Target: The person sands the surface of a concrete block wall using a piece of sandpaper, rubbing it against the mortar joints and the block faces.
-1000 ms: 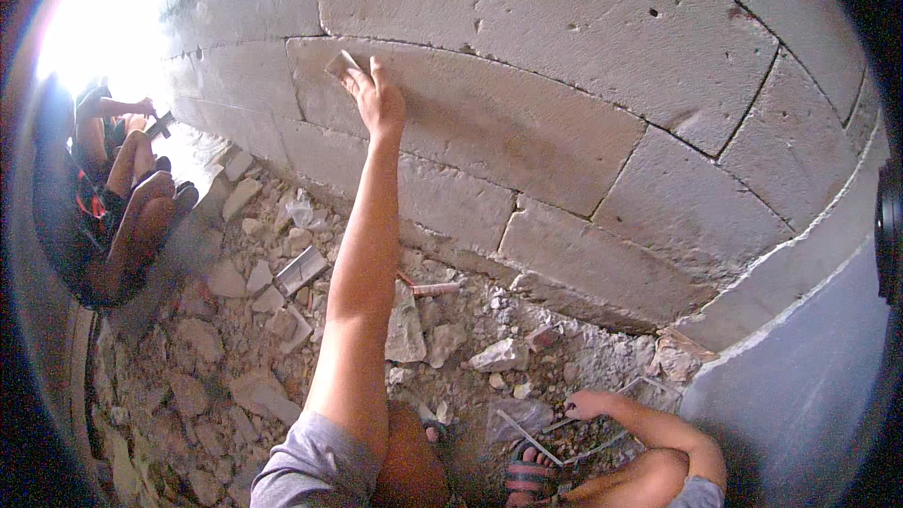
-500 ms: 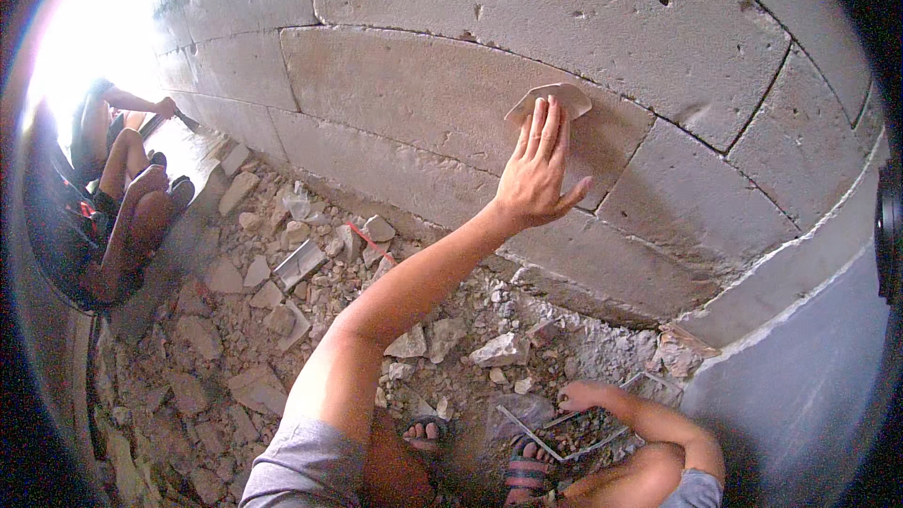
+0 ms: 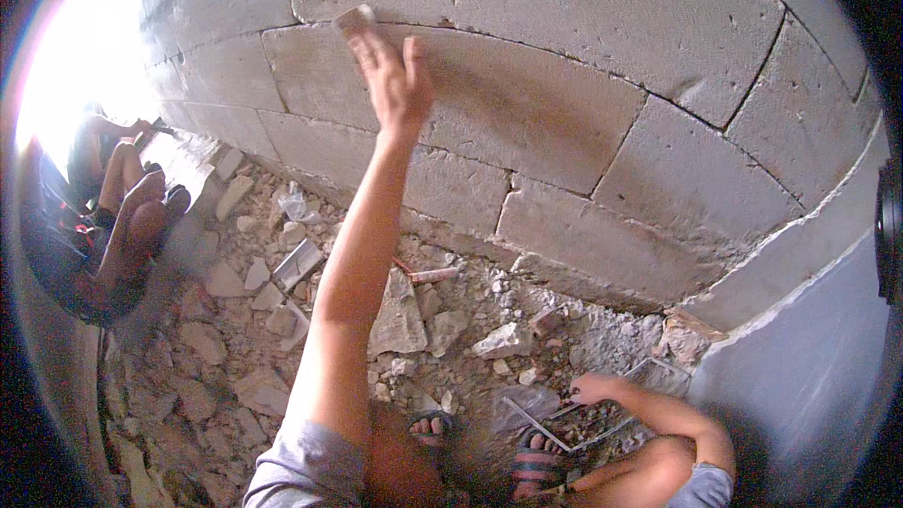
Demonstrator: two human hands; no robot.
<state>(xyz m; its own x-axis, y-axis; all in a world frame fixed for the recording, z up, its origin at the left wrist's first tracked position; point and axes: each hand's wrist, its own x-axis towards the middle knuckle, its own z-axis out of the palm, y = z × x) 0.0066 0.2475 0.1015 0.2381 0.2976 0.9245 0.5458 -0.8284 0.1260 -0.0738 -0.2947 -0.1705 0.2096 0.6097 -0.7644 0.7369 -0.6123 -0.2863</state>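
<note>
Left hand (image 3: 395, 75): raised, palm flat to the wall (image 3: 527, 122), fingers spread and straight, pressing a small pad (image 3: 353, 21) under the fingertips; not curled round it. Pad: pale, rectangular, upper edge showing past the fingertips, lying on the joint between two courses of blocks.

Right hand (image 3: 591, 388): low, at the foot of the wall, resting on rubble (image 3: 489, 339) beside a thin flat tool (image 3: 541, 423); how far its fingers close, I cannot tell.

Wall: large grey blocks, dark joints, smoother darker patch to the right of the pad. Bare block face open to either side of the left hand and above it; below, the blocks run down to the rubble line.

Ground: broken stone and mortar scraps, a reddish stick (image 3: 428, 275), the person's sandalled feet (image 3: 527, 475) near the right hand. Little level footing among the pieces.

Left edge: another person (image 3: 122, 226) crouched, well apart from the left arm, in bright glare.

Right edge: plain grey panel (image 3: 790, 395) meeting the wall at a corner
</note>
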